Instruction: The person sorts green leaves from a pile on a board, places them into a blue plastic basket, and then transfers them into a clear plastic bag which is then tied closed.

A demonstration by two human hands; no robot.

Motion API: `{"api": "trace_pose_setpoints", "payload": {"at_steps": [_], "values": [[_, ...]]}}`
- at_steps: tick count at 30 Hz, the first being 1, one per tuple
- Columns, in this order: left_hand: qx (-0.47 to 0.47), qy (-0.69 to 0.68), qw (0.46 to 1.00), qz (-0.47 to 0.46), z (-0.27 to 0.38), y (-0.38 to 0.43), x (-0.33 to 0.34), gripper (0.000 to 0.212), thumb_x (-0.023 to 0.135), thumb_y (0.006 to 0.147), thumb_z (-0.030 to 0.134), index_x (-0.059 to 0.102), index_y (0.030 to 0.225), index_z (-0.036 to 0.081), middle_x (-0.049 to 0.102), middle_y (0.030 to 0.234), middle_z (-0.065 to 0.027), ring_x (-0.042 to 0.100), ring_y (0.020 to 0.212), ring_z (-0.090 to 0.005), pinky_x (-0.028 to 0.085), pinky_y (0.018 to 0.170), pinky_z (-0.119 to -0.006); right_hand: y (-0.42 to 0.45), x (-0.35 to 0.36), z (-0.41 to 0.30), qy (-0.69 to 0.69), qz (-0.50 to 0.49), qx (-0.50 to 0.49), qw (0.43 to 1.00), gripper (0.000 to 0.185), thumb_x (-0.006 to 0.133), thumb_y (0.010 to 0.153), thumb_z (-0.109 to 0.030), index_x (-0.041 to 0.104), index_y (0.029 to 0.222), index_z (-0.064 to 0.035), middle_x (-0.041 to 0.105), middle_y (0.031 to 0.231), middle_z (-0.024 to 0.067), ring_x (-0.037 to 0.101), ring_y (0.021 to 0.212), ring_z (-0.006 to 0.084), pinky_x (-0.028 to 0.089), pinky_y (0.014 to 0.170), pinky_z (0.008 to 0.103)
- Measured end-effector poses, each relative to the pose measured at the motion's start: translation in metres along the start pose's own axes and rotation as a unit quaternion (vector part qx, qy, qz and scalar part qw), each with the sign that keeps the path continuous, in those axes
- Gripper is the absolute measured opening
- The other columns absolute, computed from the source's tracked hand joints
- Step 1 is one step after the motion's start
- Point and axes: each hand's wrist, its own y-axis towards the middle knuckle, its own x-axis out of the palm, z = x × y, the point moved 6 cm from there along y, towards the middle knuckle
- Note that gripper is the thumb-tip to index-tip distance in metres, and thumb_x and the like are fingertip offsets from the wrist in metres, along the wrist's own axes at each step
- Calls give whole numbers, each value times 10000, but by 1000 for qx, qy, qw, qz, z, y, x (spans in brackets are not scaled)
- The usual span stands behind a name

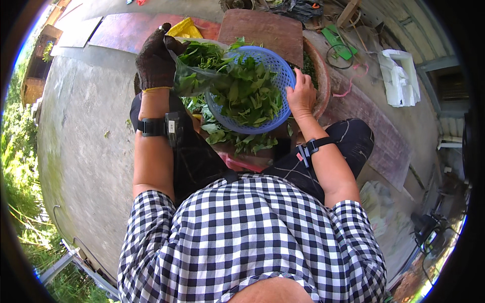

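Note:
A dark knitted glove covers my left hand (pixel 157 58), which grips the edge of a clear plastic bag (pixel 195 77) with green leaves in it. The bag's mouth lies against a blue perforated plastic basket (pixel 278 62). Leafy greens (pixel 248 91) fill much of the basket, which is tilted towards the bag. My bare right hand (pixel 304 92) holds the basket's right rim, thumb and fingers at the edge. More loose leaves (pixel 242 142) lie beneath and in front of the basket, between my legs. Further greens (pixel 201 53) show behind the bag.
A brown board (pixel 261 32) partly covers a round reddish tub (pixel 324 83) behind the basket. A yellow bag (pixel 185 28) lies beyond my left hand. To the right are a green plastic piece (pixel 338 42), a pink string (pixel 352 81) and a white foam piece (pixel 399 77) on the concrete floor.

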Motion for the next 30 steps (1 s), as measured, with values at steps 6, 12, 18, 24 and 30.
{"api": "trace_pose_setpoints", "payload": {"at_steps": [6,12,18,24,30], "values": [[-7,-59,998,34,-4,6,-23,304,436,1014,191,599,1164,-17,498,718,-4,561,699,-123,554,768,-344,-28,50,-19,51,-426,112,896,309,688,775,-338,686,915,-63,686,953,202,663,869,374,516,769,466],[101,174,978,61,25,-6,-31,244,488,946,23,602,1155,-30,519,718,-29,577,740,-142,545,771,-331,-38,63,-28,-121,-293,-86,944,432,736,695,-195,612,1098,-104,569,1038,130,607,947,328,455,806,467],[73,42,996,42,28,-10,-45,245,504,926,-21,601,1150,-47,513,711,-37,576,741,-179,540,826,-382,-11,35,13,18,-112,125,986,628,794,639,-177,526,1206,-138,583,1063,132,593,966,363,451,835,495],[-26,-187,981,45,18,0,-54,421,516,950,332,573,1155,-32,458,679,-21,511,706,-237,434,874,-467,-62,99,81,403,-273,425,763,337,591,590,131,587,904,12,601,740,100,603,568,263,503,448,377],[-45,-289,955,56,15,-3,-74,439,520,942,352,577,1136,-37,439,665,-25,494,700,-245,419,864,-486,-18,79,90,424,-330,348,768,366,586,557,128,651,900,15,646,779,62,589,621,181,479,543,300]]}}
